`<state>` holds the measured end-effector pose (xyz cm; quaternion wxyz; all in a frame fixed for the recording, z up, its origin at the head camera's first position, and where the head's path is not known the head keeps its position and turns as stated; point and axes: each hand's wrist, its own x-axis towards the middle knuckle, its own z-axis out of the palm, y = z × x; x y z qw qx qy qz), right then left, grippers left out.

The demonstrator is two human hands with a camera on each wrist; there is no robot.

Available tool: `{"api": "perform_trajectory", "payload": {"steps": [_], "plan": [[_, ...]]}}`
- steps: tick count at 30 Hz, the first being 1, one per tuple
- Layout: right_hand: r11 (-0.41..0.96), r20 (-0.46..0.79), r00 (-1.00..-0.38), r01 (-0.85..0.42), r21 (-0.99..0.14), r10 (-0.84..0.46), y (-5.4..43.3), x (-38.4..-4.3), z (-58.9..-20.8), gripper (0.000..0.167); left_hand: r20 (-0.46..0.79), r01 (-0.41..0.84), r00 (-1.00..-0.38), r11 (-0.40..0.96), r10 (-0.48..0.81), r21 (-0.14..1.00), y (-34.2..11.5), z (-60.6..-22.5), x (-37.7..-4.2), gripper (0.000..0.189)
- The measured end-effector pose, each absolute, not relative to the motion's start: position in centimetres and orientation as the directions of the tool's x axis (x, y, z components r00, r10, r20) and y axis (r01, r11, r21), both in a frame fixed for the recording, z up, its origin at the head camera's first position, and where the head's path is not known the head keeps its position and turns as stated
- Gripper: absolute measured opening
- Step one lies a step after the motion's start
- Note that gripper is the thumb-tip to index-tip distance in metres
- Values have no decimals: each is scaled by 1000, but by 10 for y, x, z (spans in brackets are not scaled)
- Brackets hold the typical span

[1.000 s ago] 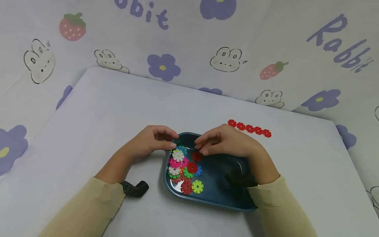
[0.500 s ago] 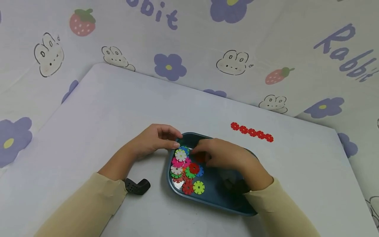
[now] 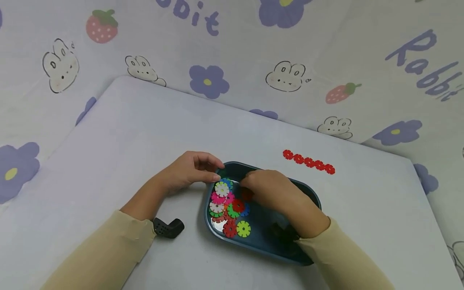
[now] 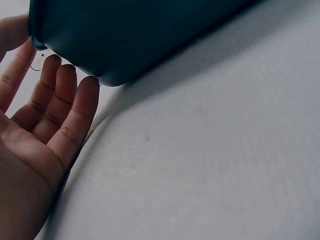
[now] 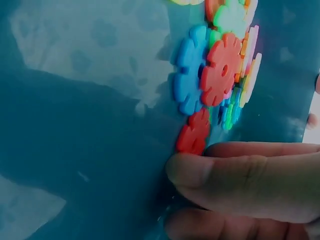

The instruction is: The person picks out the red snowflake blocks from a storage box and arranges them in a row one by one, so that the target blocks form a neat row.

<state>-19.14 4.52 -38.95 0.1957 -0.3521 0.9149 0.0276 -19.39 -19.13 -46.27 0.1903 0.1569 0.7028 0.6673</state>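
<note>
Head view: right hand [image 3: 277, 191] pinched red disc [image 3: 247, 194] inside tray [image 3: 257, 231], well short of far edge of desk [image 3: 152, 121]; left hand [image 3: 190, 169] gripped tray's rim; red chain [image 3: 309, 162] lay nearer that edge.

Tabletop [image 3: 181, 121] is plain white. Behind it there's a pale backdrop [image 3: 239, 44] covered in cartoon bunnies [image 3: 286, 78], strawberries [image 3: 102, 29], purple flowers [image 3: 209, 81] and "Rabbit" lettering [image 3: 425, 80].

Glossy plastic tray [image 3: 259, 227], smooth plastic discs [image 5: 214, 82], matt cloth sleeves [image 3: 105, 245], tabletop [image 3: 181, 121] apparently finely textured cloth
</note>
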Motion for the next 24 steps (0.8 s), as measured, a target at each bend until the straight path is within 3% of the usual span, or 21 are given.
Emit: {"api": "perform_trajectory", "payload": {"steps": [18,24], "plan": [[777,-486,-609,-537,-328,-626,49,-206,-399,21,-74,-51,-879,62,472,997,-190,-459,-192,30],[720,-474,-543,-498,-483,-693,56,-213,-405,22,-83,-59,-881,66,465,996,-189,-458,-191,31]]}}
